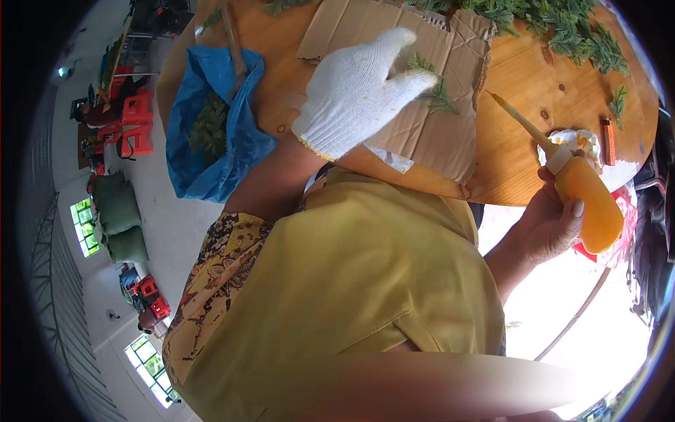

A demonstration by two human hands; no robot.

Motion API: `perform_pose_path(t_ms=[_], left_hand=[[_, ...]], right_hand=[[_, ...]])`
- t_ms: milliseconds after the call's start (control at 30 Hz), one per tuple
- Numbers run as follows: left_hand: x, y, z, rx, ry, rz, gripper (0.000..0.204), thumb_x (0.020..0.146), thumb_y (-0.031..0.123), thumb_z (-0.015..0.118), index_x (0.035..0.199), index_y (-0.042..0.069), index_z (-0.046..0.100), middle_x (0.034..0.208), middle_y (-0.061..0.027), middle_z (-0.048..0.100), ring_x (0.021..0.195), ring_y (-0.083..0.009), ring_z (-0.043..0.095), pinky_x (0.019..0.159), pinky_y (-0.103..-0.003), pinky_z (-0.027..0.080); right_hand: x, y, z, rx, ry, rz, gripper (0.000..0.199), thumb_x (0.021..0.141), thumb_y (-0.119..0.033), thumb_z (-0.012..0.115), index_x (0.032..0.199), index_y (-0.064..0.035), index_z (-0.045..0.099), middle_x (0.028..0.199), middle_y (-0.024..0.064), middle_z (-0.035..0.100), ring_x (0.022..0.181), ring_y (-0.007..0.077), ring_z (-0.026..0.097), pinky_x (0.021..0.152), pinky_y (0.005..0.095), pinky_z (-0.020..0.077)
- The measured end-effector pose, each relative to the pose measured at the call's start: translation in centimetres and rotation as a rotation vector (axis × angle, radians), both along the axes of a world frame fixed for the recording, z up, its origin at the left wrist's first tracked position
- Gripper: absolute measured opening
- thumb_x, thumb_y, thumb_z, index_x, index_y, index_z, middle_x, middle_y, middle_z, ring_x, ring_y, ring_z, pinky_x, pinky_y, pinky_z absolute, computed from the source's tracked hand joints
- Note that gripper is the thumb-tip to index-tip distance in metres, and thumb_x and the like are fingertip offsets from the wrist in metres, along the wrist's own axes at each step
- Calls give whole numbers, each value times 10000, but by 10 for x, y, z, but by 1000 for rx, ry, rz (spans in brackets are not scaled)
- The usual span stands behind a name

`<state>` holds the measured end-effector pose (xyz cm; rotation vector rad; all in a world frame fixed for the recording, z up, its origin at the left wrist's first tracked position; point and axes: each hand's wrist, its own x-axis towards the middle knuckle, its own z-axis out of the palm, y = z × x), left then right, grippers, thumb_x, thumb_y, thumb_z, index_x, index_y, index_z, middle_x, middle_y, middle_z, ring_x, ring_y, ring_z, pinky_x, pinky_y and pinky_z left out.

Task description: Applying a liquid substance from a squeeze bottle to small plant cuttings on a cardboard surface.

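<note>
My left hand [358, 95], in a white knitted glove, is over a sheet of brown cardboard [436, 144]. Its thumb lies across a small green leafy sprig [441, 98], which shows on both sides of the thumb. The fingers beneath are partly hidden, but the sprig appears pinched there. At the table's right edge my bare right hand [552, 225] grips a squeeze bottle [589, 204] filled with orange stuff. Its long thin nozzle [520, 116] tilts up and left, toward the cardboard, and touches nothing.
A blue plastic bag [186, 155] with greenery inside hangs at the table's left edge. Piled green sprigs [576, 35] lie far right on the wooden table [520, 183]. A stained white wad [582, 141] and an orange stick-like item [609, 141] lie beside the bottle. Red stools [137, 109] stand left.
</note>
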<state>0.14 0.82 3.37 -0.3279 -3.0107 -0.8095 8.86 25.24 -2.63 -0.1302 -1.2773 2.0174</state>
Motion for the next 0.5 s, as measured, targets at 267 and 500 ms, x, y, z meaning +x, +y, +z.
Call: perform_pose_path(t_ms=[267,500], left_hand=[[-15,-3,-31,110,-114,-180,379,828,217,669,1171,64,617,904,-131,690,827,-245,669,738,-332,515],[-2,-7,-21,224,14,39,315,836,244,680,1074,38,660,910,-99,692,820,-190,655,740,-330,513]], right_hand=[[1,-3,-2,-49,-6,48,516,784,-238,749,1159,59,554,1148,225,595,990,320,618,646,430,591],[-2,-8,-2,-18,20,88,532,785,-233,751,1169,62,529,1140,244,580,981,323,618,629,401,601]])
